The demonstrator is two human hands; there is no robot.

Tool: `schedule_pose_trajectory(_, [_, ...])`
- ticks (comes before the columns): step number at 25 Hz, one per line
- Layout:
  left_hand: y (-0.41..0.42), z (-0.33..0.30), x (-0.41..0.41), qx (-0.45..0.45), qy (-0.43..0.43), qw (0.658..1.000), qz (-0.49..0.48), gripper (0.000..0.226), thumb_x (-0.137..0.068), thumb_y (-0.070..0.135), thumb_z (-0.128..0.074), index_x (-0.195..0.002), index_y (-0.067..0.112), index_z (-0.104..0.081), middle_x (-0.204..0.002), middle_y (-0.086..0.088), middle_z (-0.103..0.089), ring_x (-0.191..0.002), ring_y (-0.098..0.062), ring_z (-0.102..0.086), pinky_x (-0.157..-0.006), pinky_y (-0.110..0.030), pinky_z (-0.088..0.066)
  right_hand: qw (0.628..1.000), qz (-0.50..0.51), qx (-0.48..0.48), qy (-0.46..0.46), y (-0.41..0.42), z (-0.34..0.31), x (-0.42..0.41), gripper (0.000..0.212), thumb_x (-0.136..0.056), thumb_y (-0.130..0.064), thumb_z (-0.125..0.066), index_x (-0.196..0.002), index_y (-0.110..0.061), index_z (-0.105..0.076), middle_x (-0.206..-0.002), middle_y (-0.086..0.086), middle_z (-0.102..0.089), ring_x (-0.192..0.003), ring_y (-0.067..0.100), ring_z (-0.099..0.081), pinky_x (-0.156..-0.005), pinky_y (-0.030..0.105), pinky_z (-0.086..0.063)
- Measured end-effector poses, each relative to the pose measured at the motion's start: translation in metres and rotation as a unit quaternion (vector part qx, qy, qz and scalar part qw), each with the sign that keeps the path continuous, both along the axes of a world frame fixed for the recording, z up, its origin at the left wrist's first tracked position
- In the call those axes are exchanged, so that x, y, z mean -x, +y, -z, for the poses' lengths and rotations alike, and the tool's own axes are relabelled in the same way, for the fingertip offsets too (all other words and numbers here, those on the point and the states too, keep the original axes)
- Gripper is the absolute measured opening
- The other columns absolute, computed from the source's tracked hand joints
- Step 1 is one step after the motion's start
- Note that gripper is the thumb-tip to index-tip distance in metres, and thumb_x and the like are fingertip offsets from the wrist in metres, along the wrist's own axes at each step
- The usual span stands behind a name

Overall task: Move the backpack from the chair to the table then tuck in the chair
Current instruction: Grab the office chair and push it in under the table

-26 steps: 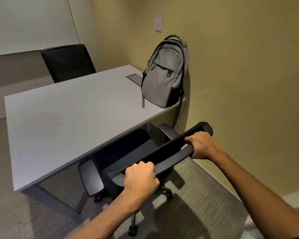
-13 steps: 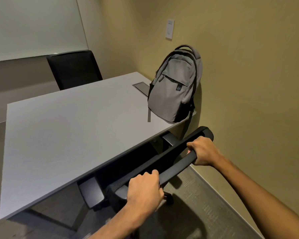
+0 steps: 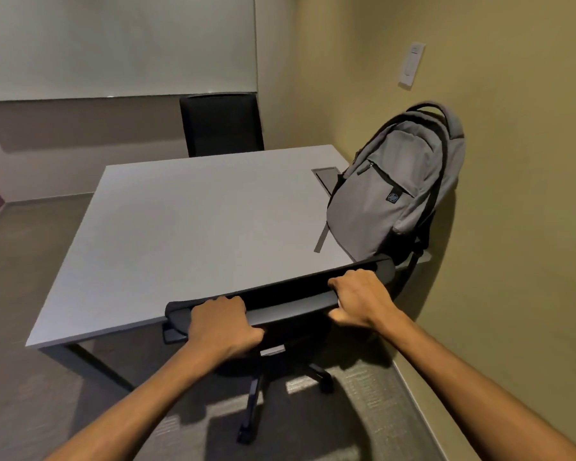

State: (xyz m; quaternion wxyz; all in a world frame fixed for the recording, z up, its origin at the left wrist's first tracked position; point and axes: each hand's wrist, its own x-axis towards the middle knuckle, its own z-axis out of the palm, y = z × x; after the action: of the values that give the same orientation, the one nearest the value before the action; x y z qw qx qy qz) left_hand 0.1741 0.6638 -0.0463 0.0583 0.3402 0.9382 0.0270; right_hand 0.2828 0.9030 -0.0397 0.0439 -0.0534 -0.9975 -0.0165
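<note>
A grey backpack [image 3: 396, 191] stands upright on the far right of the white table [image 3: 193, 234], leaning against the yellow wall. The black office chair [image 3: 290, 291] sits at the table's near edge, its seat hidden under the tabletop and only the backrest top and wheeled base showing. My left hand [image 3: 222, 326] grips the left part of the backrest's top edge. My right hand [image 3: 359, 299] grips the right part of the same edge.
A second black chair [image 3: 222, 124] stands at the table's far side. A flat grey panel [image 3: 326, 178] is set in the tabletop beside the backpack. The yellow wall [image 3: 512, 227] runs close along the right. Carpet floor lies left of the table.
The chair has rolled forward under the table, with both hands still on its backrest. Its seat and armrests have gone out of sight below the tabletop. My view has swung to face the table squarely.
</note>
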Motion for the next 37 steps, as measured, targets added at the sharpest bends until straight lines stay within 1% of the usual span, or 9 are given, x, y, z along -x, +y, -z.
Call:
schedule_pose_trajectory(6, [0.016,-0.001,0.026,0.003,0.024,0.999,-0.043,0.03,-0.056,0.049,-0.051,-0.069,0.023,-0.053,-0.059,0.007,-0.051,-0.054,-0.013,-0.048,-0.049,-0.027,-0.03,1.0,-0.012,0.017,-0.019,0.013,-0.003,0.029,0.021,-0.059,-0.036,-0.052,-0.059,-0.015,-0.056,-0.045,-0.004,-0.038,-0.049,0.025,-0.051,-0.055,0.033,-0.051])
schedule_pose_trajectory(11, [0.015,-0.001,0.042,-0.022,0.048,0.998,-0.023,0.028,-0.055,0.051,-0.051,-0.057,0.022,-0.051,-0.049,0.004,-0.051,-0.046,-0.012,-0.048,-0.044,-0.025,-0.027,0.999,-0.012,0.013,-0.041,0.013,-0.007,0.043,0.022,-0.062,-0.036,-0.055,-0.061,-0.014,-0.058,-0.052,0.0,-0.046,-0.054,0.026,-0.052,-0.057,0.033,-0.049])
schedule_pose_trajectory(14, [0.009,0.0,0.049,-0.027,0.039,0.999,0.005,0.026,-0.059,0.049,-0.052,-0.061,0.023,-0.055,-0.049,0.005,-0.05,-0.046,-0.011,-0.047,-0.045,-0.024,-0.027,0.998,-0.005,0.01,-0.058,0.012,-0.005,0.046,0.024,-0.062,-0.035,-0.054,-0.066,-0.014,-0.063,-0.053,0.0,-0.048,-0.056,0.028,-0.057,-0.059,0.034,-0.052])
schedule_pose_trajectory(18, [0.015,-0.001,0.041,-0.015,0.072,0.996,0.058,0.015,-0.061,0.032,-0.05,-0.069,0.019,-0.053,-0.051,0.005,-0.043,-0.047,-0.017,-0.042,-0.045,-0.028,-0.023,0.994,-0.009,0.004,-0.112,0.014,-0.013,0.05,0.017,-0.063,-0.032,-0.056,-0.063,-0.016,-0.05,-0.053,-0.003,-0.042,-0.058,0.027,-0.055,-0.057,0.032,-0.045])
schedule_pose_trajectory(20, [0.016,0.002,0.041,-0.003,0.071,0.996,0.062,0.018,-0.066,0.029,-0.053,-0.078,0.017,-0.058,-0.06,0.003,-0.048,-0.056,-0.022,-0.048,-0.049,-0.03,-0.029,0.992,-0.005,0.003,-0.126,0.015,-0.013,0.054,0.017,-0.063,-0.031,-0.057,-0.069,-0.017,-0.05,-0.056,-0.004,-0.041,-0.06,0.026,-0.053,-0.057,0.031,-0.039])
schedule_pose_trajectory(22, [0.019,0.0,0.044,-0.014,0.014,0.999,0.046,0.025,-0.066,0.035,-0.057,-0.084,0.02,-0.063,-0.067,0.001,-0.059,-0.061,-0.021,-0.055,-0.052,-0.03,-0.036,0.993,0.011,0.012,-0.121,0.016,-0.009,0.055,0.018,-0.061,-0.031,-0.055,-0.074,-0.019,-0.054,-0.056,-0.006,-0.042,-0.061,0.024,-0.052,-0.058,0.031,-0.038])
schedule_pose_trajectory(25, [0.023,-0.005,0.047,-0.037,-0.063,0.997,0.02,0.031,-0.061,0.04,-0.058,-0.083,0.02,-0.068,-0.071,-0.002,-0.068,-0.063,-0.019,-0.06,-0.057,-0.031,-0.046,0.993,0.036,0.031,-0.108,0.018,-0.005,0.055,0.035,-0.058,-0.031,-0.053,-0.088,-0.02,-0.067,-0.058,-0.007,-0.049,-0.061,0.021,-0.054,-0.059,0.03,-0.04])
schedule_pose_trajectory(31, [0.022,-0.005,0.04,-0.038,-0.015,0.999,0.008,0.036,-0.055,0.025,-0.051,-0.086,0.02,-0.07,-0.065,-0.004,-0.066,-0.057,-0.021,-0.058,-0.049,-0.028,-0.042,0.994,0.038,0.065,-0.08,0.017,-0.003,0.053,0.053,-0.06,-0.028,-0.054,-0.11,-0.022,-0.07,-0.077,0.002,-0.068,-0.072,0.023,-0.062,-0.07,0.034,-0.051])
schedule_pose_trajectory(37, [0.024,-0.013,0.027,-0.032,-0.009,0.999,-0.001,0.033,-0.063,0.021,-0.054,-0.093,0.018,-0.068,-0.073,-0.006,-0.069,-0.066,-0.025,-0.061,-0.06,-0.036,-0.053,0.993,-0.003,0.095,-0.069,0.019,-0.008,0.045,0.055,-0.063,-0.024,-0.056,-0.116,-0.023,-0.068,-0.086,0.004,-0.072,-0.079,0.024,-0.064,-0.072,0.034,-0.051])
